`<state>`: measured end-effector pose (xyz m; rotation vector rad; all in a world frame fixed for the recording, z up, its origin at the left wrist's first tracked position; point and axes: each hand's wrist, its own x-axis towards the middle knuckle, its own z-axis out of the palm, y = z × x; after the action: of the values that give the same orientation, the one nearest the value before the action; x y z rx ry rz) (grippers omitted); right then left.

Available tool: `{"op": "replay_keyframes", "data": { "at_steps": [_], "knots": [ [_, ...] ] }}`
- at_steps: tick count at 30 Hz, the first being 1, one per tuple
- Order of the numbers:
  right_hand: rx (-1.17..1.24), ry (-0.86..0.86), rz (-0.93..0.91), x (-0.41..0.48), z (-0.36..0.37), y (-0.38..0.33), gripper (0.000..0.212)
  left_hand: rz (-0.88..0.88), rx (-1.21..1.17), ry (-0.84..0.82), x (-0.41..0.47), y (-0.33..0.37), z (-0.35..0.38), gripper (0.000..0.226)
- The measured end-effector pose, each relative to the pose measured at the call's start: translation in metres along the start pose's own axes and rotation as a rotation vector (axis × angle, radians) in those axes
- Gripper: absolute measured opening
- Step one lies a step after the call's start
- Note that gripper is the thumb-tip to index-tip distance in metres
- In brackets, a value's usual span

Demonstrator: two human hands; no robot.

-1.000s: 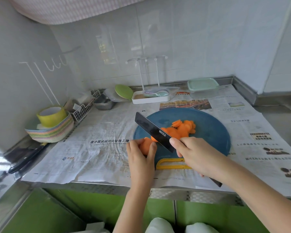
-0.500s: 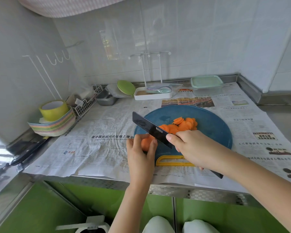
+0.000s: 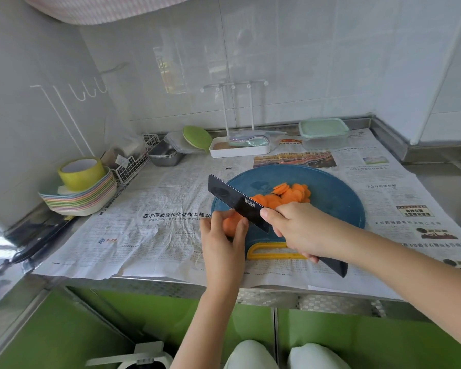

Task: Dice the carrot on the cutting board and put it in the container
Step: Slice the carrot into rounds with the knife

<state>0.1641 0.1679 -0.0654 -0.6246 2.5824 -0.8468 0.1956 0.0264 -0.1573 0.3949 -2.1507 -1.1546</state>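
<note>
A round blue cutting board (image 3: 333, 201) with a yellow handle lies on newspaper. Near its left edge my left hand (image 3: 222, 245) grips the remaining carrot piece (image 3: 230, 225) with curled fingers. My right hand (image 3: 301, 230) holds a black knife (image 3: 237, 202), forefinger along the blade, its edge set across the carrot beside my left fingertips. Several cut carrot slices (image 3: 290, 194) lie piled just beyond the blade. A clear container with a mint green lid (image 3: 323, 132) stands at the back right, shut.
Newspaper (image 3: 155, 230) covers the steel counter. At the left stand stacked coloured plates (image 3: 80, 201) with a yellow tape roll (image 3: 81, 173) on top, a wire basket (image 3: 129, 165) and metal trays (image 3: 165, 155). A white tray with spoons (image 3: 240, 147) sits at the back. Scissors (image 3: 37, 243) lie far left.
The knife edge has shifted slightly along the carrot towards my left fingers, and the slice pile beyond it looks a little bigger. The camera view has drifted.
</note>
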Motion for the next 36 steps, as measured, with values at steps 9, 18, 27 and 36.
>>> {"op": "replay_keyframes", "data": {
  "at_steps": [9,18,27,36],
  "knots": [
    [-0.022,-0.067,0.085,0.004,-0.005,-0.006,0.052,0.018,0.030,-0.011,0.000,0.004,0.008,0.018],
    [-0.106,-0.099,0.115,0.004,-0.002,-0.014,0.057,0.016,0.008,-0.020,0.004,0.003,0.010,0.014],
    [-0.076,-0.141,0.147,0.015,0.003,-0.016,0.051,0.035,0.001,-0.007,0.006,0.000,0.011,0.011],
    [-0.032,-0.126,0.115,0.022,0.013,-0.012,0.050,0.014,-0.015,-0.016,0.009,-0.002,0.011,0.013]
  ]
}}
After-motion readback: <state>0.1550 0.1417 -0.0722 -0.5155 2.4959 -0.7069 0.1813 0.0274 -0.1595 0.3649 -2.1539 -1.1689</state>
